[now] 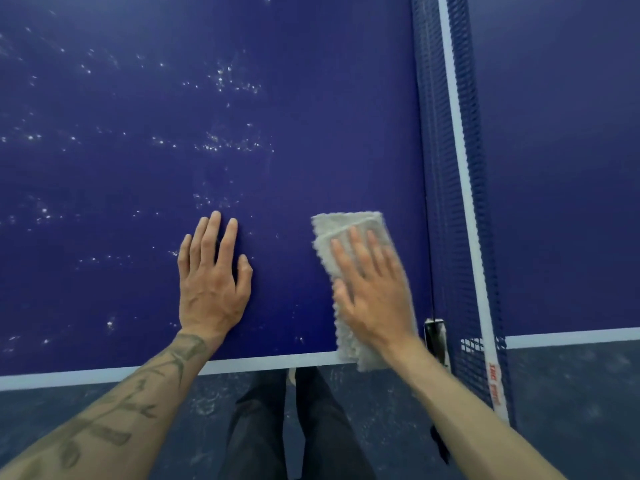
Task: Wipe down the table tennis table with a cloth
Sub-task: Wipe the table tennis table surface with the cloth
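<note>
Left hand (211, 282): lies palm-down on the blue counter (311, 133), near its front edge. The fingers (221, 237) are straight and slightly spread and hold nothing. The forearm (114, 407) behind it is tattooed.

Right hand (372, 296): presses flat on the cloth (341, 225) with extended, spread fingers. They are not curled round the cloth. This hand is somewhat blurred.

Cloth: pale grey, folded into a long strip. It lies on the counter between the left hand and the net (446, 168), just beside the net. Its near end overhangs the white edge line (259, 363).

Counter surface: bright specks (221, 77) are scattered over the left and middle area. I cannot tell whether they are droplets or dust.

Other items: a dark net clamp (434, 336) sits at the counter edge beside the right wrist. Dark trouser legs (263, 427) stand on the grey floor (69, 410) below.
</note>
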